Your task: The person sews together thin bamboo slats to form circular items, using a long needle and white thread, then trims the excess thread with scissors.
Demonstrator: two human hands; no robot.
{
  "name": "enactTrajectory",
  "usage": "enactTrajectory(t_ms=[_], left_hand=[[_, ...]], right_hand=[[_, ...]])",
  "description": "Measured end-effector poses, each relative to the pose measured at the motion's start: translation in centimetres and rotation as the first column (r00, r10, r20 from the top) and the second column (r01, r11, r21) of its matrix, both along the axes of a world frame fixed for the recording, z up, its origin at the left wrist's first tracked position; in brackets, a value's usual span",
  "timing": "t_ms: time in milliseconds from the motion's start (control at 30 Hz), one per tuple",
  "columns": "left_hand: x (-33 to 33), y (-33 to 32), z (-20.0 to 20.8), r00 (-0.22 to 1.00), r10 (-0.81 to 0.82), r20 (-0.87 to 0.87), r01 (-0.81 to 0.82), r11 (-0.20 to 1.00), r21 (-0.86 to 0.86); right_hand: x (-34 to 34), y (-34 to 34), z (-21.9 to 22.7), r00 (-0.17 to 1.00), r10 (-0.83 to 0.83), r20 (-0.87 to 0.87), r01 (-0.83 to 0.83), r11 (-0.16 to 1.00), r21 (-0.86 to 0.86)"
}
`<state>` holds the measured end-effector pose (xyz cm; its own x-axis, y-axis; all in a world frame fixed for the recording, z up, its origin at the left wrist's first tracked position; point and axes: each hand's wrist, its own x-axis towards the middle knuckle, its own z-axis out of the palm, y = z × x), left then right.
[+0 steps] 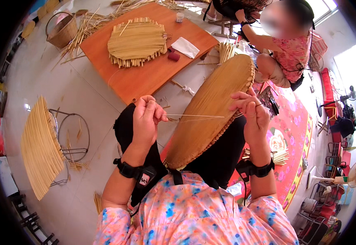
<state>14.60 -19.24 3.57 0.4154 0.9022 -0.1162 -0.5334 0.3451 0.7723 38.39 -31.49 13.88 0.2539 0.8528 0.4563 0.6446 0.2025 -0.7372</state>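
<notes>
Straw-coloured woven disc (pixel 208 110): held tilted over the lap between both hands, its bound rim toward the right hand; judged light and fairly stiff, though the thin strips may crack if bent, so the rim is best taken.
Left hand (pixel 145 120): grip pinched together on one thin strip (pixel 194 116), which is drawn level across the disc face.
Right hand (pixel 253 116): fingers closed on the disc rim and the strip's far end.
Strip: judged springy, light and easily snapped; best pinched near its end.
Count, woven pieces: three others are seen, namely one round mat (pixel 137 41) on the orange table (pixel 145 77), one panel (pixel 41 147) on the floor, one basket (pixel 63 30).
Count, wire frames (pixel 73 136): apparently two rings, overlapping.
Count, people: one co-worker (pixel 286 45) is seated beyond the table.
</notes>
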Motion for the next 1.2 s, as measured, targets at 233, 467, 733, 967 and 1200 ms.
enactTrajectory(t_ms=[233,467,733,967,1200], left_hand=[[-0.6,0.9,-0.1,0.989,-0.121,-0.087,0.122,0.993,0.002],[1.2,1.4,2.3,0.729,0.331,-0.599,0.202,0.732,0.651],[4.7,-3.6,3.5,0.848,0.222,-0.482,0.331,0.489,0.807],[6.4,-4.0,4.3,0.848,0.269,-0.457,0.296,0.477,0.828],[7.2,-3.3,4.4,0.870,0.245,-0.429,0.295,0.439,0.849]], right_hand=[[0.0,0.9,-0.2,0.999,0.039,0.001,-0.039,0.994,0.103],[1.3,0.5,-0.9,0.986,0.157,-0.052,-0.151,0.983,0.108],[0.4,0.8,-1.1,0.979,0.134,-0.151,-0.127,0.990,0.056],[0.3,0.8,-0.9,0.967,0.198,-0.158,-0.189,0.980,0.069],[1.0,1.1,-0.8,0.982,0.184,-0.043,-0.181,0.982,0.058]])
